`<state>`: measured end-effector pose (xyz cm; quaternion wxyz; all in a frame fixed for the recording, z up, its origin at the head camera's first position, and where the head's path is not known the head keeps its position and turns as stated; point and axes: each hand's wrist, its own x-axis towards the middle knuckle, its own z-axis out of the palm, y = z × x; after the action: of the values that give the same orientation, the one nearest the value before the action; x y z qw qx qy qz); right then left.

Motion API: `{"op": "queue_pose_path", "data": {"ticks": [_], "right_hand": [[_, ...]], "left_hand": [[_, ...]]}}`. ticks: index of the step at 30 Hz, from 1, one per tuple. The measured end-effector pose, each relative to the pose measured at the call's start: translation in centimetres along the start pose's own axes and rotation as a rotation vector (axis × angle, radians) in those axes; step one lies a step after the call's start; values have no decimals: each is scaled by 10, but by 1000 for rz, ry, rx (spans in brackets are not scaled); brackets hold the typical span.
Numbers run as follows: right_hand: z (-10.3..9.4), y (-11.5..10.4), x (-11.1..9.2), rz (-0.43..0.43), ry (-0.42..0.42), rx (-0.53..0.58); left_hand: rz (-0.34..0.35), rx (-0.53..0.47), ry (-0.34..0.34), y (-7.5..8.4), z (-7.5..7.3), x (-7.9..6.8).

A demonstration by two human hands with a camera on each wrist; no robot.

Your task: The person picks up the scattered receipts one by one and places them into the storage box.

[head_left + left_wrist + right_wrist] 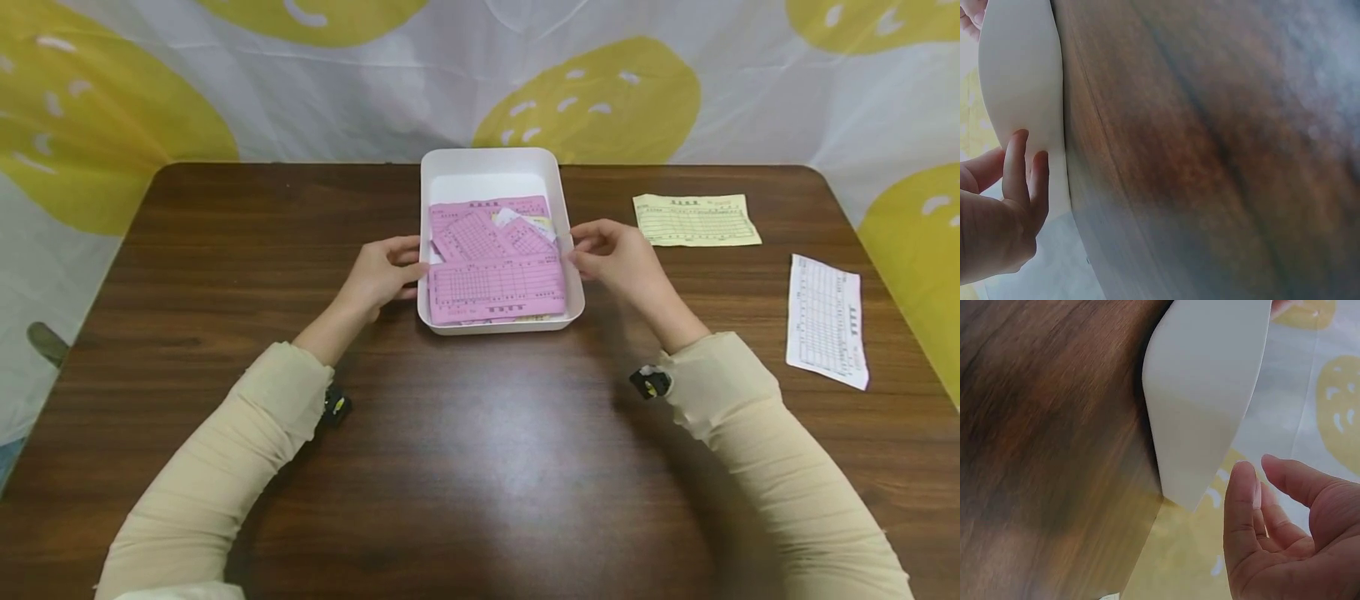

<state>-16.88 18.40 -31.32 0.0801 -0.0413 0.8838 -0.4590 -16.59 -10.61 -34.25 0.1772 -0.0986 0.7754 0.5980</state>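
A white plastic tray [493,330] stands on the wooden table, holding pink printed slips [495,292] and a few pale ones partly hidden beneath. Beside its left wall is my left hand [381,275], thumb by the rim. In the left wrist view, fairly straight fingers [1017,169] lie along the outside of the tray wall [1022,81]. My right hand [618,257] is at the right rim, fingers bent loosely. The right wrist view shows a gap between that thumb and the fingers [1241,512], just off the tray wall [1200,394], nothing between them.
A yellow slip [696,221] lies on the table [480,467] right of the tray. Farther right, near the table's edge, is a white slip [827,321]. A white curtain with yellow patterns [360,100] hangs behind the table and along its sides.
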Motion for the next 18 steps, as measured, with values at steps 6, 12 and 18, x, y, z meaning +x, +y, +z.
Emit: {"op": "queue_pose_path", "data": {"ticks": [6,12,18], "right_hand": [[-15,11,5,39,24,67],[-35,26,14,25,131,100],[-58,41,21,72,275,155]], "left_hand": [[0,-6,-1,0,0,0],[7,3,-2,-1,1,-1],[16,5,-4,-1,1,-1]]}}
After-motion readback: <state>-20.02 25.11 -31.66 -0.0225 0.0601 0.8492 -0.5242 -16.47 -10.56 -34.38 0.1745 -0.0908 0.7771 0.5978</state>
